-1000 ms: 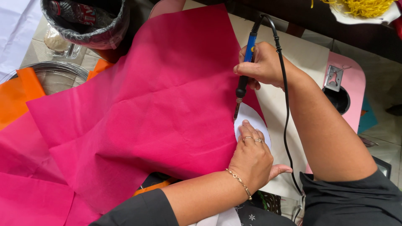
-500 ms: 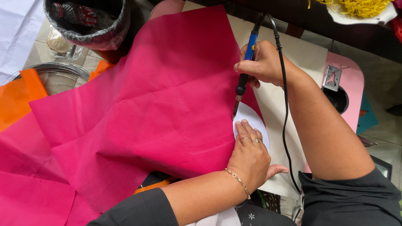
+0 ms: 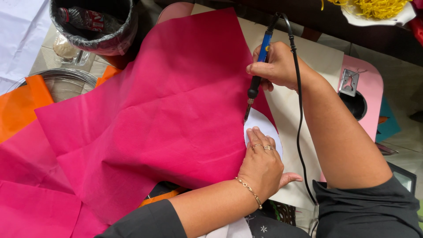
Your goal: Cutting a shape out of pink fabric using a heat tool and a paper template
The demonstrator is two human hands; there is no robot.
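Gripping the blue-handled corded hot-tip tool [image 3: 261, 66], my right hand [image 3: 277, 66] is clamped around it, tip below on the magenta fabric sheet [image 3: 167, 119]. My left hand [image 3: 261, 165] lies flat, fingers together, pinning fabric over the white template [image 3: 264, 128]; I'd keep it taut and trace slowly.

**Layout Around the Fabric Sheet**

Spread across the frame's centre and left over a board [image 3: 308, 57]: a fabric sheet [image 3: 154, 123]. At its right edge, a template [image 3: 264, 128], pinned under the left hand [image 3: 262, 165] at lower centre. Above that, the right hand [image 3: 277, 66] gripping a corded tool [image 3: 257, 75], tip touching the sheet's edge. Upper left: a lined bin [image 3: 94, 26]. Far right: a small table [image 3: 365, 88].
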